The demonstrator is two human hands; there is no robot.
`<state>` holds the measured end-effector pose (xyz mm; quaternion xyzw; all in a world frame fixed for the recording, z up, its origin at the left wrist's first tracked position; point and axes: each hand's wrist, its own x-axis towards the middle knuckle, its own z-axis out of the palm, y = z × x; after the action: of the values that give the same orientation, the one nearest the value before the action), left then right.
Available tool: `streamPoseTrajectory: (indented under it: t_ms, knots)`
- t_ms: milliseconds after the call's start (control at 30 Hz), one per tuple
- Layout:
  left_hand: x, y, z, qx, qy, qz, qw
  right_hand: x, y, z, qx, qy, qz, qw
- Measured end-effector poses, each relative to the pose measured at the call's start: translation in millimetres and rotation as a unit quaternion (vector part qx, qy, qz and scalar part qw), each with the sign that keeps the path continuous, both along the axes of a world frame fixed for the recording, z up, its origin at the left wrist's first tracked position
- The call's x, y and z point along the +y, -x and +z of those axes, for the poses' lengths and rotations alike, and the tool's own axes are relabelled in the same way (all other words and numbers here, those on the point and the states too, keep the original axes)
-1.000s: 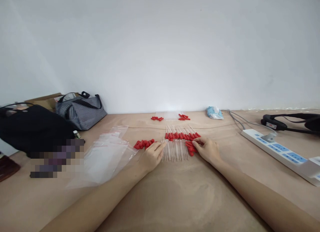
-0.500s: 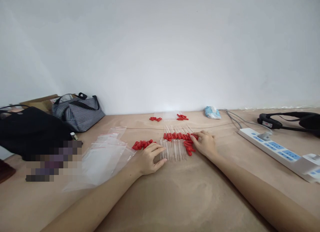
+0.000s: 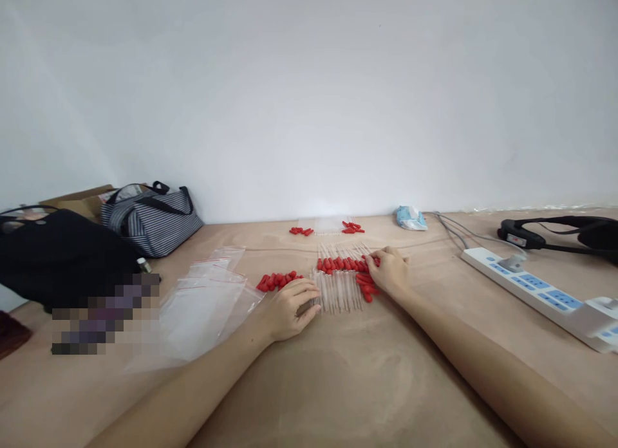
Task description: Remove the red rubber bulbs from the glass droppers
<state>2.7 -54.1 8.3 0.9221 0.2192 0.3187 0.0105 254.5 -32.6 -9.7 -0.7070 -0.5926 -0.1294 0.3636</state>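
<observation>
Slim glass droppers with red rubber bulbs lie side by side on the table in front of me. In the far row, the red bulbs point toward me and the glass stems point away. The near row of clear glass tubes lies against them. My left hand rests at the left end of the near tubes, thumb and fingers apart. My right hand has its fingertips closed on a red-bulbed dropper at the far row's right end. The gripped part is partly hidden.
Red bulbs lie in piles left and right of the tubes. Clear zip bags spread at left, before a striped bag and black bag. A power strip, headset and blue-white packet lie right.
My right hand has shifted slightly left, its fingertips now drawn in around the bulb at the row's end. My left hand stays nearly in place beside the tubes.
</observation>
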Motion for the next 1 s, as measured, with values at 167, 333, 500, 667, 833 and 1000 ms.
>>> streamPoseTrajectory:
  t_ms: [167, 333, 500, 667, 833, 1000]
  knots:
    - [-0.5, 3.0, -2.1, -0.008, -0.035, 0.039, 0.999, -23.1, 0.1, 0.4, 0.057, -0.074, 0.088, 0.992]
    - [-4.0, 2.7, 0.1, -0.004, -0.071, 0.075, 0.995, -51.2, 11.5, -2.3, 0.013, -0.063, 0.261, 0.963]
    - [-3.8, -0.5, -1.2, 0.035, -0.125, 0.029, 0.991, -62.1, 35.8, 0.4, 0.009, -0.055, 0.342, 0.938]
    - [-1.7, -1.5, -6.6, 0.037, -0.163, 0.001, 0.986, -63.9, 45.7, 3.5, -0.030, -0.069, 0.365, 0.928]
    - [-2.6, -2.5, -7.9, 0.040, -0.196, -0.010, 0.980, -61.3, 44.3, 0.2, -0.127, -0.164, 0.341, 0.917]
    - [-2.9, -1.9, -9.9, 0.038, -0.170, -0.020, 0.985, -60.3, 41.9, -1.2, -0.174, -0.162, 0.336, 0.911]
